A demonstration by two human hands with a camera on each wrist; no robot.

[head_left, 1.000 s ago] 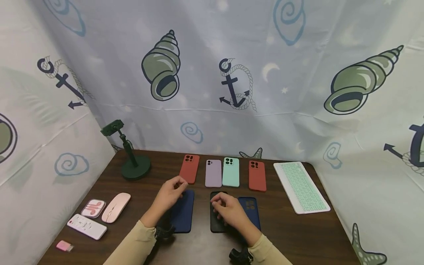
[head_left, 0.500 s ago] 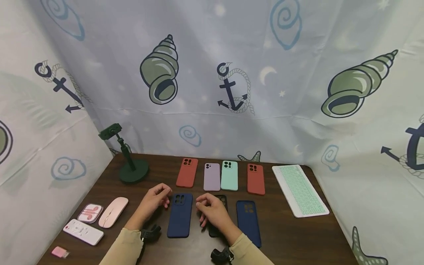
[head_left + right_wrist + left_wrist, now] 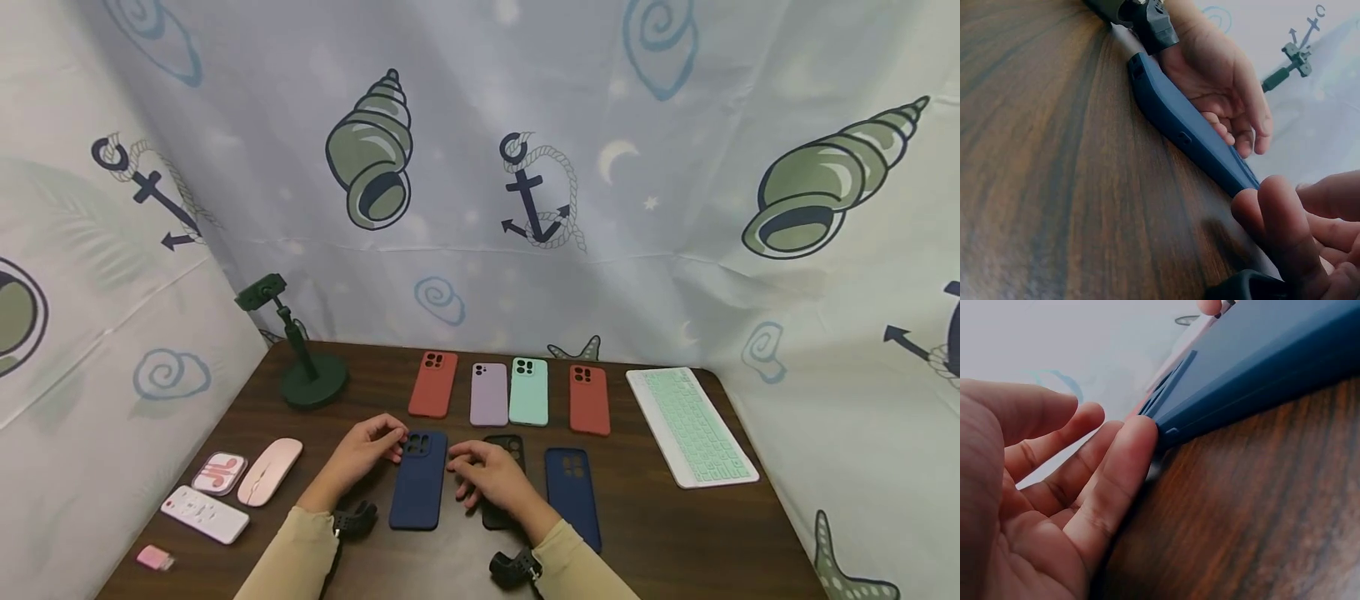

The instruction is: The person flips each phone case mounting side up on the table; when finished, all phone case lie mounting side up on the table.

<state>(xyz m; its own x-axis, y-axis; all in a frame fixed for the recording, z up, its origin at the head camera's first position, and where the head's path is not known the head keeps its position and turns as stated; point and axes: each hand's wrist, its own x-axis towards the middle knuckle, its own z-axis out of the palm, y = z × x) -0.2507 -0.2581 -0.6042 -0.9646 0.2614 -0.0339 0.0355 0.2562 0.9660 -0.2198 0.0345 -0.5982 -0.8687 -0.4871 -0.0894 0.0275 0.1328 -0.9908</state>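
Observation:
A dark blue phone case [image 3: 420,487] lies camera-cutout end away from me, between my two hands. My left hand [image 3: 365,450] is at its upper left edge; in the left wrist view, a fingertip [image 3: 1141,428] meets the case's corner, the other fingers loosely bent. My right hand [image 3: 491,477] hovers at the right side of the same case, fingers relaxed with nothing between them, and partly covers a black phone case [image 3: 495,512]. From the right wrist view, fingertips [image 3: 1279,194] overlap the blue case's far end [image 3: 1235,181]. Another blue phone case [image 3: 573,496] lies to the right.
Behind stand out a red case [image 3: 433,385], a lilac case [image 3: 489,396], a mint case [image 3: 528,393] and a second red case [image 3: 589,400]. A keyboard [image 3: 692,427] lies right. Left are a green stand [image 3: 313,379], mouse [image 3: 270,472], earphone box [image 3: 219,473], remote [image 3: 205,514] and pink USB stick [image 3: 155,557].
My left hand has drawn left off the blue case's upper part, then come back to its edge. My right hand has moved left from over the black case toward the blue one.

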